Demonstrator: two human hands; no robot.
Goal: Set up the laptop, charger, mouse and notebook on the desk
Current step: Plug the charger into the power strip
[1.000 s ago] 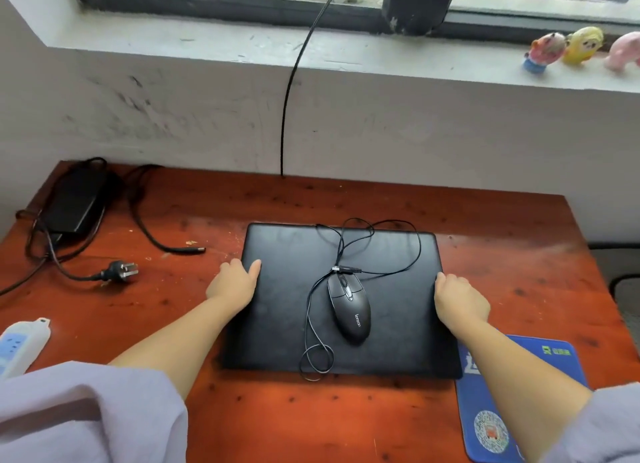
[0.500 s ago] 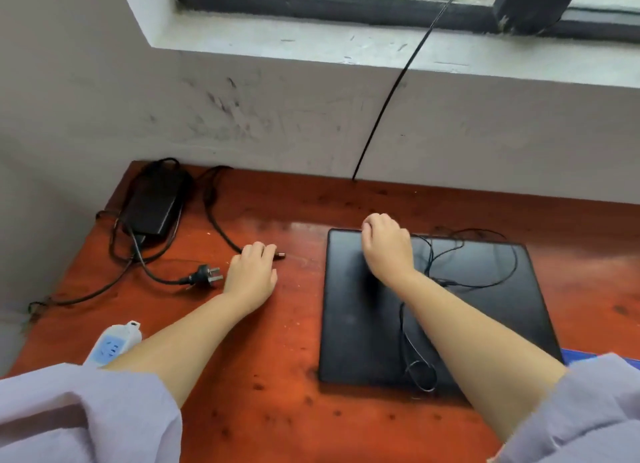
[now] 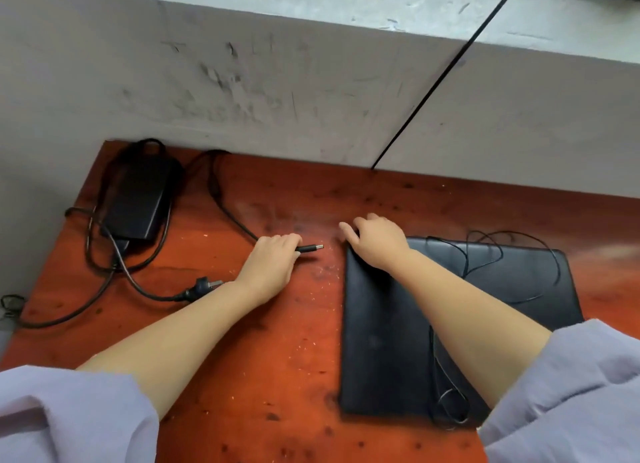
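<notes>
A closed black laptop [image 3: 381, 341] lies flat on the red-brown desk [image 3: 277, 376], right of centre. The mouse's thin cable [image 3: 485, 254] loops across its lid; my right forearm hides the mouse itself. My right hand [image 3: 377, 241] rests on the laptop's far left corner, fingers spread over the edge. My left hand [image 3: 273, 261] is closed on the charger's barrel connector [image 3: 311, 248], whose tip points toward the laptop. The black charger brick [image 3: 138, 199] sits at the desk's far left with its cord coiled around it. The wall plug [image 3: 204, 286] lies by my left wrist. No notebook is in view.
A grey scuffed wall [image 3: 277, 81] rises right behind the desk, with a window ledge above. A thin black cable [image 3: 436, 81] runs down the wall to the desk's back edge. The desk's left edge lies just past the charger cord.
My left hand has closed on the charger's connector end. My right hand slid to the laptop's far left corner. The view has shifted left and down.
</notes>
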